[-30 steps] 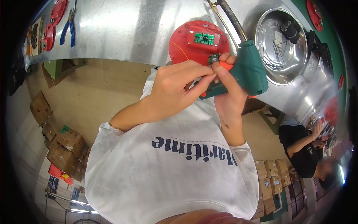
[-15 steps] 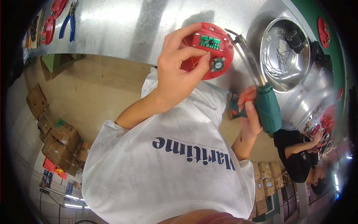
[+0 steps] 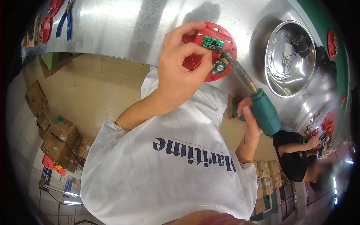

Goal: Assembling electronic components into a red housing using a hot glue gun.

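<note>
Red plastic sits directly at the fingertips of the left hand (image 3: 174,77): thumb and nearest finger are drawn into a narrow pinch close to the lower edge of a small green circuit board (image 3: 211,42), and whether a wire end lies between them cannot be told. At least 1 further finger reaches to the upper rim of the round red shell (image 3: 227,37), which lies on the metal bench (image 3: 112,33) and carries the board. Fingers of the right hand (image 3: 251,125) are wrapped around the handle of a green soldering iron (image 3: 266,114), its metal shaft slanting up to the board's lower edge; contact of the tip cannot be confirmed. Step in hand, as judged: heating a joint on the board. Next move calls for a steady tip on that joint, the pinch held still, then a clean lift clear of the plastic and the fingertips. Below the board, 1 round speaker (image 3: 219,68) rests on the shell; a thin orange wire (image 3: 194,61) shows beside the pinch. Farther right stands 1 steel bowl (image 3: 267,63) containing thin metal strands. At far left lie 1 pair of blue-handled pliers (image 3: 64,22).
</note>
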`<state>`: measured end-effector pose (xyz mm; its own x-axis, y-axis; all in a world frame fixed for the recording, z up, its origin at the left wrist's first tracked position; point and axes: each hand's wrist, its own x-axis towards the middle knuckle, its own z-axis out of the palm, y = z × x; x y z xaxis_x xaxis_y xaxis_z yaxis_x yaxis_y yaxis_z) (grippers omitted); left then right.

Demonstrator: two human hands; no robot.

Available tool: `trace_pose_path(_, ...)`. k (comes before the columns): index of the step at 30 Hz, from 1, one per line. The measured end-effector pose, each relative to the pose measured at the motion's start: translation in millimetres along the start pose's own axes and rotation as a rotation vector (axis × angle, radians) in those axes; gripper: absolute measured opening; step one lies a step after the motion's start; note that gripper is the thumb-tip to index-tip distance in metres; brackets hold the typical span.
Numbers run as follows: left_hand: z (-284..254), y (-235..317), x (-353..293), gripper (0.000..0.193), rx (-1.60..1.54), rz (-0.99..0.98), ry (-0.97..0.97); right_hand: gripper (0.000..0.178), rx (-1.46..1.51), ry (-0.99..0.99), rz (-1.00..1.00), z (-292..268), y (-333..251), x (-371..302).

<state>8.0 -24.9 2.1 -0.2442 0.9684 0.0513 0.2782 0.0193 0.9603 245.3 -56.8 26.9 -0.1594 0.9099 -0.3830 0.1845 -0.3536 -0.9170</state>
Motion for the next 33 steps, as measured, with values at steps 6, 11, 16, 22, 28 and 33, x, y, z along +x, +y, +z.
trace_pose_path(6,0.9,1.4,1.6,0.005,0.016,-0.025,0.005,0.022,-0.049,0.025,0.005,-1.6,-0.1,2.0)
trace_pose_path(11,1.7,1.9,1.2,0.006,0.018,-0.029,0.013,0.017,-0.284,0.043,-0.025,-7.6,3.7,1.7)
trace_pose_path(16,4.2,0.0,2.6,0.006,0.039,-0.013,0.037,0.018,-0.262,0.025,-0.027,-8.6,11.0,-4.2)
trace_pose_path(22,2.0,1.8,2.6,0.006,0.057,-0.017,0.009,0.024,-0.335,0.049,-0.035,-6.3,10.9,-3.4)
trace_pose_path(28,1.1,3.4,2.9,0.006,0.066,-0.027,0.001,0.039,0.338,0.022,-0.032,-10.1,3.1,-5.3)
trace_pose_path(33,0.1,6.2,3.9,0.005,0.071,-0.052,-0.027,0.044,0.442,0.263,-0.129,-34.0,19.9,-21.0)
